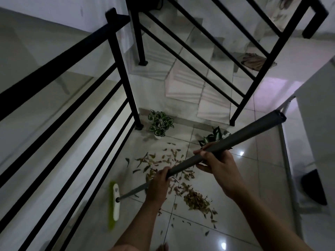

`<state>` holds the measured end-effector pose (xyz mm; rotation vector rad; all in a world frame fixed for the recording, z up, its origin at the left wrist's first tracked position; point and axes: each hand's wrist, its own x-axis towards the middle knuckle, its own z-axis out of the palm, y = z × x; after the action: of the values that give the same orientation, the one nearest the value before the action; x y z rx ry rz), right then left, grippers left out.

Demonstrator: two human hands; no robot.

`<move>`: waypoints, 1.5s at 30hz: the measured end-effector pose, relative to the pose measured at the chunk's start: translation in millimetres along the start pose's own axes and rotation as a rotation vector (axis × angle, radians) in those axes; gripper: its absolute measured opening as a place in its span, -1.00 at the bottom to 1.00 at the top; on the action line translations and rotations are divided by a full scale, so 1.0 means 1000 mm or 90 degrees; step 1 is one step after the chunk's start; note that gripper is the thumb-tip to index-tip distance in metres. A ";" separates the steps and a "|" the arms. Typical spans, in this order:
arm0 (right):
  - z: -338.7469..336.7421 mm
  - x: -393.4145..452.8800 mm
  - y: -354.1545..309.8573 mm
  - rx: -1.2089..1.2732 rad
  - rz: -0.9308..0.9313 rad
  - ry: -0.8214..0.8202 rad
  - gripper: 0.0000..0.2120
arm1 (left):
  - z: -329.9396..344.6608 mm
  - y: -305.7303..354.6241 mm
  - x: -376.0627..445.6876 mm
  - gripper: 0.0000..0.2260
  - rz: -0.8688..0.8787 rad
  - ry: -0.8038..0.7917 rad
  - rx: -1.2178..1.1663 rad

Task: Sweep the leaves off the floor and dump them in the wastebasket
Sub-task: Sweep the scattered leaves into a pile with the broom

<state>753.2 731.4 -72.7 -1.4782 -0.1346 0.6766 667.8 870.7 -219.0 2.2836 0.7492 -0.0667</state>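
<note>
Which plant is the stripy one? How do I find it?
Find the black railing post where it meets the tiled floor. Just right of its foot sits the stripy plant in a small white pot. Its round leaves have green and white stripes; the other plant, further right, has darker, pointed leaves.

This is the inside of a home, on an upper landing beside a staircase. A black metal railing [68, 98] with slanted bars runs along the open side, and pale tiled stairs [183, 84] turn downward beyond it. The floor [250, 180] is glossy light tile that reflects the ceiling lights. Two small potted plants [160, 124] stand at the edge by the top step, and a doormat [257, 61] lies on the floor below.
</note>
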 end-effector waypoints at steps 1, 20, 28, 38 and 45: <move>0.002 0.004 0.005 0.007 0.004 -0.001 -0.89 | -0.001 -0.004 0.006 -0.66 -0.002 -0.006 -0.003; -0.028 0.018 0.062 0.109 -0.038 0.155 -0.83 | 0.049 -0.013 0.073 -0.61 0.127 -0.056 -0.006; -0.109 -0.059 0.057 0.069 -0.111 0.283 -0.92 | 0.105 0.071 0.015 -0.59 0.186 -0.127 -0.005; -0.165 -0.111 0.036 0.068 -0.126 0.238 -0.63 | 0.118 0.118 -0.025 -0.60 0.257 -0.167 0.091; -0.130 -0.094 0.054 0.097 -0.098 0.230 -0.86 | 0.092 0.081 -0.010 -0.55 0.231 -0.148 0.108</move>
<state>721.4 569.4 -109.2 -1.4032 0.0793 0.2818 717.8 759.6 -233.5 2.4816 0.2112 -0.2294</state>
